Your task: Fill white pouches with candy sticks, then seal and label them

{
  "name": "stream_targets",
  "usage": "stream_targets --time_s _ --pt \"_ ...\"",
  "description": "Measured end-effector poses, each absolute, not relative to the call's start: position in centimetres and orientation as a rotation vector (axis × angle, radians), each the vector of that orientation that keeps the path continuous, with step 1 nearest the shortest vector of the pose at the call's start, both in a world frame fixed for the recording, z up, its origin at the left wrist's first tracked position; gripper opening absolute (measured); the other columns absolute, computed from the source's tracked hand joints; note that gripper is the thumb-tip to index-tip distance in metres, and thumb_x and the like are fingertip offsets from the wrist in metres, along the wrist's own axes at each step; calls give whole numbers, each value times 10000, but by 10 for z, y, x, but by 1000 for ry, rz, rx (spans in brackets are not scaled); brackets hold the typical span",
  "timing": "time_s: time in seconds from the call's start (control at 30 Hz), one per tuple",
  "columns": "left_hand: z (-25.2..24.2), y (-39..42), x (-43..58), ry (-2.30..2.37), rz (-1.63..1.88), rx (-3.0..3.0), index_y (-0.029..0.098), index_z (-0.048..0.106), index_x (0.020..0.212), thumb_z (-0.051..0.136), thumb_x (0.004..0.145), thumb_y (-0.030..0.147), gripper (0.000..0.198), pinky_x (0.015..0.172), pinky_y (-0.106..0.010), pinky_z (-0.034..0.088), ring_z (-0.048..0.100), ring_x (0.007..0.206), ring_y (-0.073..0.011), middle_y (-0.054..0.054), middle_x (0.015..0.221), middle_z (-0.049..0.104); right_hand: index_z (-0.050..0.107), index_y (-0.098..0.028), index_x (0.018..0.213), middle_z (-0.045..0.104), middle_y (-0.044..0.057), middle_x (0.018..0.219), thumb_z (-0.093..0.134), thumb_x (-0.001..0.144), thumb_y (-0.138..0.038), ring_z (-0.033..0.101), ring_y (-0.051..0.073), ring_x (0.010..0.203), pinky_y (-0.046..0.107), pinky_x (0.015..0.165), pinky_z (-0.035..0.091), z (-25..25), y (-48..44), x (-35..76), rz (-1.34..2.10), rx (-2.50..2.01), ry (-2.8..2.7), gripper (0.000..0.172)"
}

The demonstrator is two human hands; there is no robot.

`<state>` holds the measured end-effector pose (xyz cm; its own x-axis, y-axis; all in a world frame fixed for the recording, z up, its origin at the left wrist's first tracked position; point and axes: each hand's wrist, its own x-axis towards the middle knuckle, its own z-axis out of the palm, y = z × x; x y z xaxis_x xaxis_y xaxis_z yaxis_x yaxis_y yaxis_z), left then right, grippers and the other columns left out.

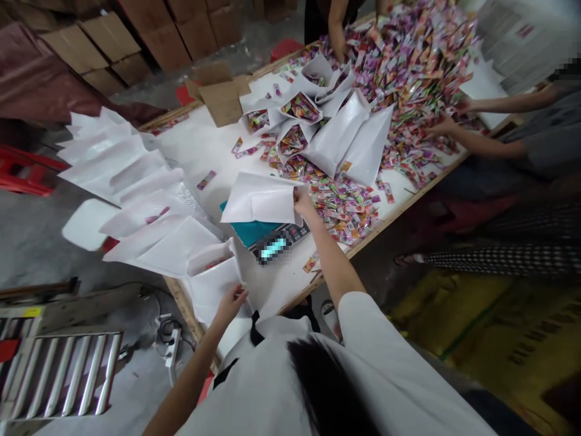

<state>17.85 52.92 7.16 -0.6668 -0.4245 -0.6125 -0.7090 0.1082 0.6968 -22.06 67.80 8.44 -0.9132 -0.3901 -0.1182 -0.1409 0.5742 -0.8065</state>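
Note:
My right hand point(302, 201) is closed on the edge of a white bag point(261, 198) that rests on a teal digital scale point(267, 237). My left hand point(230, 301) grips another white bag point(213, 281) at the near table edge. A row of filled white bags point(136, 181) lies overlapping to the left. A heap of small colourful candy packets point(347, 206) sits just right of the scale.
A large pile of candy packets point(408, 60) covers the far table, with open white bags point(313, 115) in the middle. Other people's hands point(442, 126) sort packets at right and at top point(338, 42). A roller conveyor point(59, 372) stands lower left, cardboard boxes point(136, 36) behind.

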Motion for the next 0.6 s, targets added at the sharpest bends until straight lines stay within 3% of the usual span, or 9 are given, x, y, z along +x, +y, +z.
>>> stream_targets --time_s 0.13,0.3,0.47,0.53,0.6 --pt "73 532 180 2099 1584 -1123 202 602 917 680 545 806 714 613 -381 531 678 629 -231 -55 776 714 737 -159 1008 735 85 948 633 818 -184 649 255 958 403 961 506 100 711 -209 -1126 -377 2664 218" --pt "74 541 190 2084 1606 -1104 206 605 869 694 590 745 613 641 -378 549 677 635 -217 -35 762 706 684 -133 1045 713 82 947 564 889 -302 645 221 864 386 901 538 117 769 -225 -1305 -141 2765 259" --pt "74 546 196 2079 1617 -1102 199 616 875 710 602 705 583 639 -383 557 675 613 -211 -34 772 713 518 -80 1373 645 226 1280 690 835 -341 614 313 1191 483 1095 455 132 811 -258 -1242 231 3073 622" --pt "73 546 196 2080 1616 -1106 198 622 892 717 616 681 564 639 -382 557 675 606 -210 -31 767 715 558 -95 1349 665 216 1262 672 838 -313 615 325 1204 508 1108 450 132 809 -254 -1198 132 3056 567" --pt "73 546 196 2082 1617 -1107 201 625 887 725 627 653 531 644 -377 555 676 615 -212 -27 752 711 667 -127 1203 722 168 1157 596 859 -255 655 306 1130 500 1083 482 127 795 -242 -1194 -81 2937 373"
